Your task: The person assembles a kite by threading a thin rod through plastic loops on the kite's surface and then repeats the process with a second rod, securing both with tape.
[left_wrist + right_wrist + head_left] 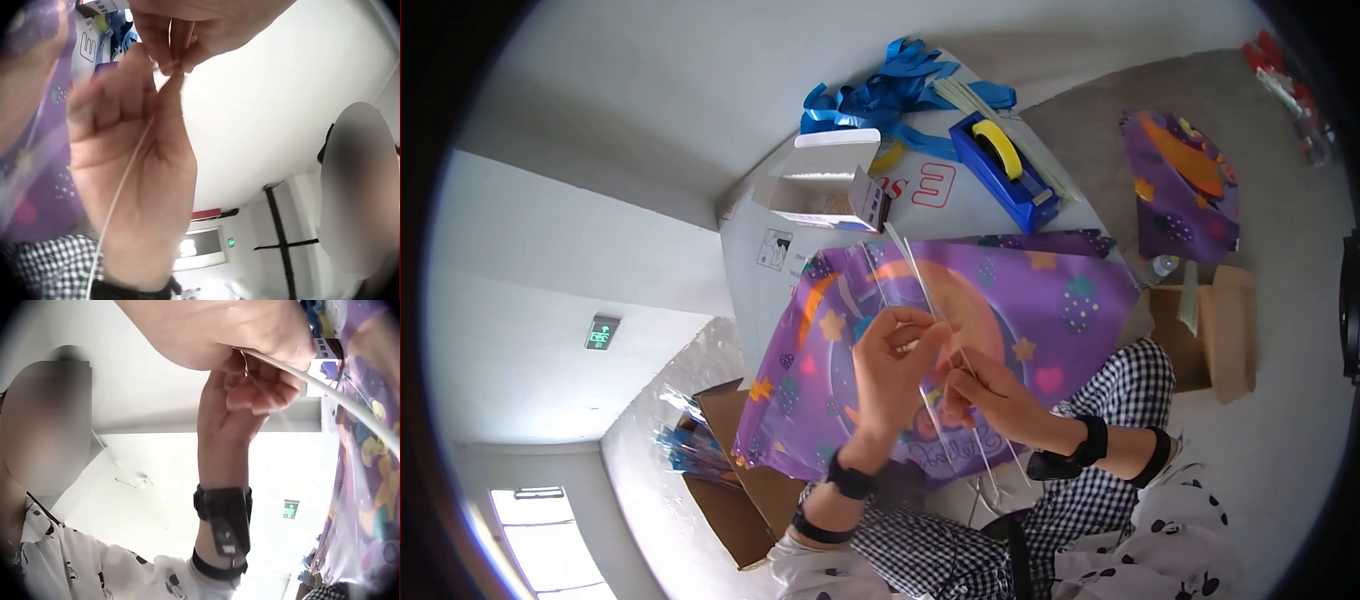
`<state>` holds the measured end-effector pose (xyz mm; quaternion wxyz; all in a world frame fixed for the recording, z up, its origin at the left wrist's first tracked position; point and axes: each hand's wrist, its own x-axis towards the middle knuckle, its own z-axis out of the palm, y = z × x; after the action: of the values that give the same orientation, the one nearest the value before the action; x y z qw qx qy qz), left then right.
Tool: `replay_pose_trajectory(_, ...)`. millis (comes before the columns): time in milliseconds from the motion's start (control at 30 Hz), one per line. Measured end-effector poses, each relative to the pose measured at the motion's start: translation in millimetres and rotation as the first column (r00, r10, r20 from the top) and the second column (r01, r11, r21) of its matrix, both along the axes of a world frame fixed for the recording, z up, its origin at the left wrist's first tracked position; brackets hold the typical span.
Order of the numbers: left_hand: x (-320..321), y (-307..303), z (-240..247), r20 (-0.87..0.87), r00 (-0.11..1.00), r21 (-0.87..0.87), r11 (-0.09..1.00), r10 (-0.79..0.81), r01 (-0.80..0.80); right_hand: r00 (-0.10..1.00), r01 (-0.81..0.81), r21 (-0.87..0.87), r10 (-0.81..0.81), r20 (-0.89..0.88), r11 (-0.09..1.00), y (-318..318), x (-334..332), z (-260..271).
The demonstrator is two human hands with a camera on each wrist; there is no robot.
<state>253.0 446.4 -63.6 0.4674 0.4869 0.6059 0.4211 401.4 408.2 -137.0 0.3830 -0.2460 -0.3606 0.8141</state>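
Thin white sticks (919, 272) slant across a purple printed sheet (1070, 300). My right hand (1000, 400) grips a stick with curled fingers; in the left wrist view the stick (119, 190) runs down the palm of my right hand (134, 150). Fingertips of my left hand (890, 370) pinch at the stick beside the right fingertips, where a small pale bit shows. The left wrist view has my left hand (219, 25) above, its tips meeting the right ones. In the right wrist view the stick (337, 397) leaves my right hand (231, 328), with my left hand (234, 406) just below.
Behind the sheet, a printed board (750, 290) bears an open small box (825, 205), blue ribbon (865, 100) and a blue tape dispenser (1030, 200). Cardboard boxes (735, 520) stand left and right. Another purple piece (1180, 190) lies at the upper right.
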Motion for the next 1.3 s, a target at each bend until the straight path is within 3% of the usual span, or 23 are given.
replay_pose_trajectory(67,-34.6,47.8,-12.6,-0.286,0.952,0.039,0.992,-0.105,0.121,0.999,0.008,-0.019,-0.008,0.031,1.0,12.2,3.5,-7.7)
replay_pose_trajectory(133,-79.1,120.3,-29.0,-0.5,0.864,0.197,0.979,0.057,0.05,0.998,0.017,-0.108,-0.012,0.054,0.994,16.8,18.1,-32.3)
replay_pose_trajectory(200,-110.8,197.6,-38.9,-0.81,0.577,0.259,0.945,0.099,0.2,0.996,0.075,-0.115,-0.068,0.056,0.991,20.3,28.4,-40.5)
replay_pose_trajectory(267,-167.1,283.8,-102.5,-0.93,0.361,-0.001,0.981,-0.072,0.195,0.995,0.086,-0.12,-0.08,0.054,0.989,28.6,36.6,-49.9)
replay_pose_trajectory(367,-177.0,329.5,-149.6,-0.932,0.279,-0.225,0.973,-0.232,0.057,0.995,0.076,-0.179,-0.062,0.083,0.981,38.8,43.1,-45.5)
replay_pose_trajectory(467,-186.9,338.7,-186.6,-0.775,0.59,-0.136,0.972,-0.225,0.192,0.998,0.046,-0.229,-0.035,0.053,0.972,45.4,52.2,-42.0)
replay_pose_trajectory(700,-198.4,339.5,-192.1,-0.867,0.494,-0.072,0.997,-0.064,0.004,0.995,0.07,-0.215,-0.053,0.08,0.974,49.2,56.6,-46.4)
replay_pose_trajectory(800,-208.9,345.7,-202.8,-0.803,0.594,-0.067,0.998,-0.05,-0.005,0.992,0.067,-0.2,-0.043,0.122,0.978,48.5,56.2,-46.4)
replay_pose_trajectory(900,-195.4,341.1,-189.4,-0.925,0.38,-0.001,0.997,-0.029,0.074,0.987,0.088,-0.171,-0.064,0.145,0.981,49.0,54.2,-49.3)
replay_pose_trajectory(967,-157.7,326.7,-139.5,-0.951,0.273,-0.161,0.986,-0.144,-0.039,0.989,0.108,-0.196,-0.086,0.121,0.975,47.0,50.6,-55.0)
replay_pose_trajectory(1033,-158.8,322.2,-118.9,-0.936,0.298,-0.232,0.966,-0.19,-0.112,0.987,0.112,-0.159,-0.091,0.135,0.981,46.0,47.6,-61.3)
replay_pose_trajectory(1100,-171.8,320.7,-106.8,-0.882,0.448,-0.226,0.966,-0.148,-0.126,0.987,0.122,-0.138,-0.105,0.125,0.983,46.4,46.2,-66.3)
replay_pose_trajectory(1300,-177.4,286.6,-63.3,-0.769,0.64,-0.06,0.995,0.005,-0.08,0.982,0.097,-0.079,-0.083,0.168,0.992,45.2,38.2,-73.4)
